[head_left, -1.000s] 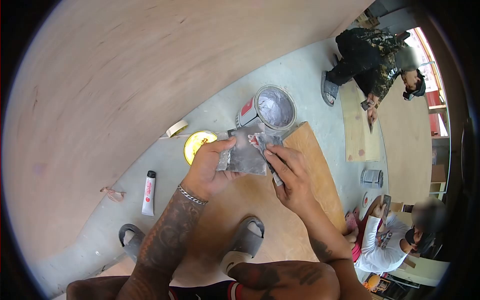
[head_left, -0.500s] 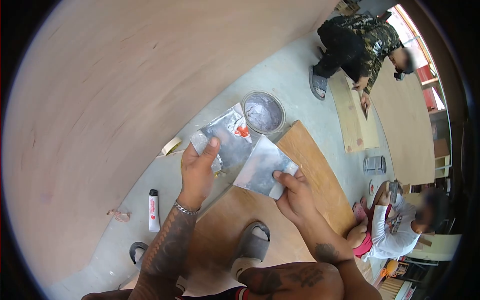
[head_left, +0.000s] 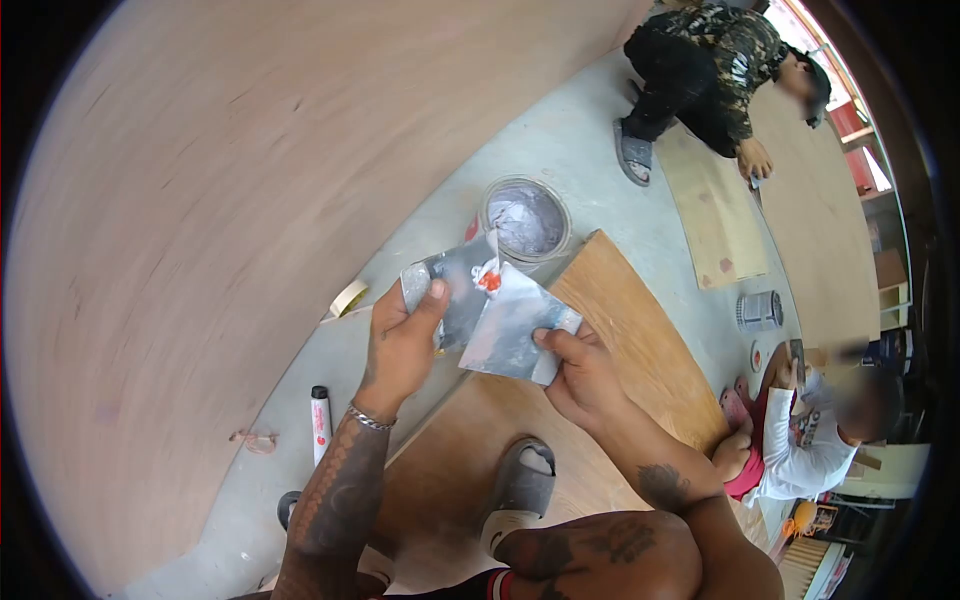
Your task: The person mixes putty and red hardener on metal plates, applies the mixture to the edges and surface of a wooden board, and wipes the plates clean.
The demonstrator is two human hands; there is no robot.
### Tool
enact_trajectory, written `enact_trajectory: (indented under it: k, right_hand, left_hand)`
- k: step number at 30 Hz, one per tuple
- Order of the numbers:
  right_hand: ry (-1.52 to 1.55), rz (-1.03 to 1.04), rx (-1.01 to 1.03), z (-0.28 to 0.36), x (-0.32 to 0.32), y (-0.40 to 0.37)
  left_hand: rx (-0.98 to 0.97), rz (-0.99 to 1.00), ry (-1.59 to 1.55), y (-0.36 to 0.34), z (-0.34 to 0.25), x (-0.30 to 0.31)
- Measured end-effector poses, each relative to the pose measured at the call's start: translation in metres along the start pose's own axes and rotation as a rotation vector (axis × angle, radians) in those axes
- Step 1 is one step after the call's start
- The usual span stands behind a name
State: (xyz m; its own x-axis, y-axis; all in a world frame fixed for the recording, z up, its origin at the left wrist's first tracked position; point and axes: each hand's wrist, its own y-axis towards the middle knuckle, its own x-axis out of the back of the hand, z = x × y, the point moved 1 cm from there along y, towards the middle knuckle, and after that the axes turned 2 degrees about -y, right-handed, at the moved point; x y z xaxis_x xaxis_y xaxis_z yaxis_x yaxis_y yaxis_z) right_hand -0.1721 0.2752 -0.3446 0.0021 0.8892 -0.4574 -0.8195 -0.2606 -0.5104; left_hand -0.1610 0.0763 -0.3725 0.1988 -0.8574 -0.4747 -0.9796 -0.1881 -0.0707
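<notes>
My left hand (head_left: 405, 335) grips a flat metal putty spreader (head_left: 455, 270) with a dab of red and whitish paste (head_left: 488, 279) near its far corner. A second putty spreader (head_left: 505, 330), smeared with grey, is pinched between the thumb and fingers of my right hand (head_left: 575, 365). Its upper edge meets the first spreader beside the red dab; the exact contact is hard to make out. Just beyond both blades stands an open can of greyish putty (head_left: 527, 218). On the floor left of my left forearm lies a white tube with a black cap (head_left: 320, 425).
A large wooden panel (head_left: 230, 200) fills the left. Tape roll (head_left: 348, 298) lies by its edge. Brown board (head_left: 630, 340) extends right. One person (head_left: 690, 80) crouches at the far right over a board; another person (head_left: 810, 430) sits nearer, beside a second can (head_left: 760, 311).
My right-hand spreader has moved up and left, closer to the red dab on the left one. The crouching person's hand has shifted right.
</notes>
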Motion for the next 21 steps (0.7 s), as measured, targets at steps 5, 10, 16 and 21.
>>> enact_trajectory:
  k: [5,10,16,21]
  right_hand:
    - [-0.055,-0.028,0.040,0.001,0.001,-0.003]
    - [-0.606,-0.055,0.503,0.024,-0.017,-0.023]
    - [-1.228,0.438,1.495,0.042,-0.028,-0.021]
    - [-1.377,0.465,1.301,0.030,-0.021,-0.007]
  left_hand:
    - [0.115,0.223,0.617,0.001,-0.018,0.010]
    - [0.285,0.382,0.708,-0.001,-0.013,0.016]
    - [0.631,0.092,-0.653,-0.005,-0.018,0.007]
    - [0.556,0.070,-0.575,-0.005,-0.039,0.005]
